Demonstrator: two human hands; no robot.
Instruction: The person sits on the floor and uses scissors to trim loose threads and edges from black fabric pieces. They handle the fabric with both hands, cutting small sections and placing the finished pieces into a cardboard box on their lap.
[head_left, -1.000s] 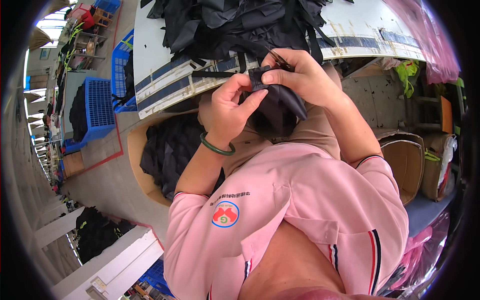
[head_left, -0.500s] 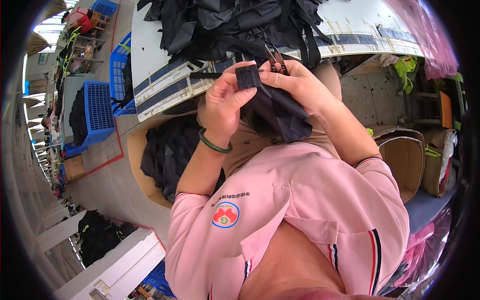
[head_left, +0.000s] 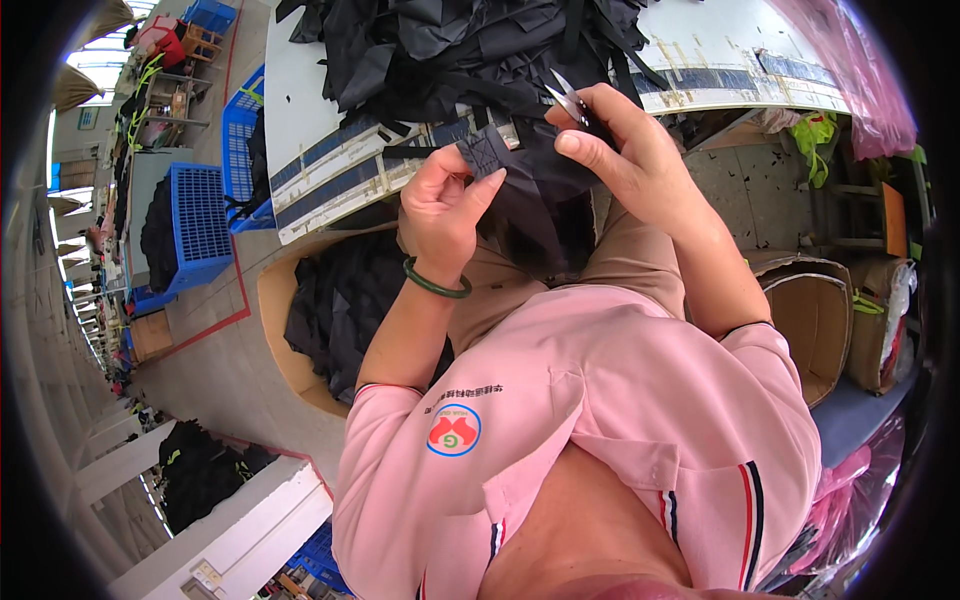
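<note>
My left hand (head_left: 447, 197) pinches the stitched end of a black fabric strap (head_left: 484, 152) between thumb and fingers. The strap's square of stitching faces up, and black cloth (head_left: 545, 185) hangs from it toward my lap. To the right, my right hand (head_left: 622, 150) is closed around small thread snips (head_left: 578, 104), whose two pointed blades stick out apart toward the upper left. The snips are clear of the strap. Just beyond both hands, a heap of black fabric pieces and straps (head_left: 470, 50) covers part of the worktable (head_left: 300, 185).
A cardboard box (head_left: 283, 325) of black cloth stands beside my left leg. Blue plastic crates (head_left: 198, 225) are on the left. At the right are an open cardboard box (head_left: 812, 330) and pink plastic sheeting (head_left: 850, 70). The table edge runs just past my knees.
My right hand has moved right, away from the strap, with the snips. The cloth it was touching now hangs from my left hand, and the strap end has tilted.
</note>
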